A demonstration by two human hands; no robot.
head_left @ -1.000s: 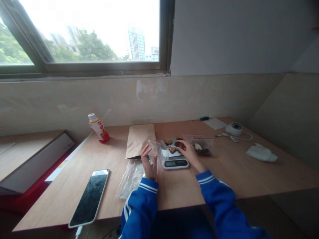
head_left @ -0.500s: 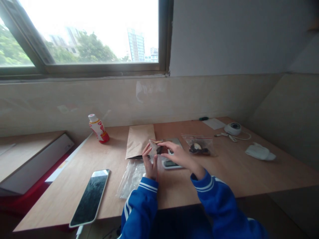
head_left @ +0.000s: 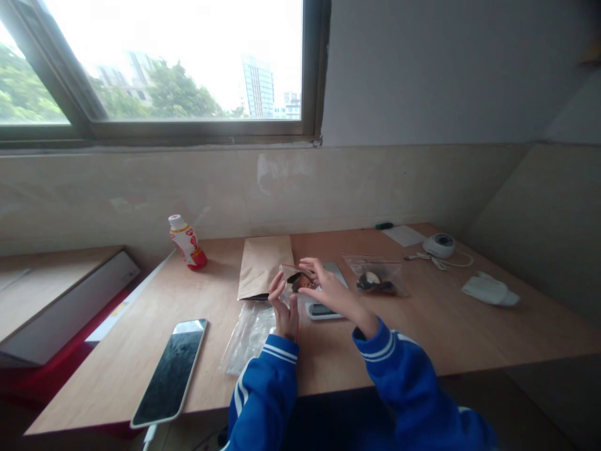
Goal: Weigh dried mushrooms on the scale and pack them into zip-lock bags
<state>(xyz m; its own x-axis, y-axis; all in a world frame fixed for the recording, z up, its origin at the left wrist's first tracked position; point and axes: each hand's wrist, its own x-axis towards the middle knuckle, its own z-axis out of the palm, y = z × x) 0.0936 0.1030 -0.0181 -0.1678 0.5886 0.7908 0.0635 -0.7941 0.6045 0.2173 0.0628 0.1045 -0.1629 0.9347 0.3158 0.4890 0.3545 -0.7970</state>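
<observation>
Between my hands is a small clear zip bag (head_left: 300, 282) with dark and reddish-brown pieces inside. My left hand (head_left: 283, 307) holds the bag by its left side, thumb and fingers pinched on the plastic. My right hand (head_left: 331, 289) is at the bag's right side with thumb and fingers spread apart; whether a fingertip touches the plastic is unclear. Under the bag and right hand lies a white kitchen scale (head_left: 323, 311), partly covered. Flat empty-looking plastic bags (head_left: 246, 338) lie beside my left wrist. Behind them is a brown paper pouch (head_left: 263, 266).
Right of the scale lies another zip bag (head_left: 380, 279) with dark and pale pieces. A phone (head_left: 171, 373) and a drink bottle (head_left: 188, 244) are on the left. A white dome camera (head_left: 439, 245) with cable, paper (head_left: 404, 235) and a crumpled white item (head_left: 491, 289) occupy the right.
My right thumb and fingers have spread apart and the hand has shifted slightly up. More of the brown piece in the bag shows. My left hand stays nearly in place.
</observation>
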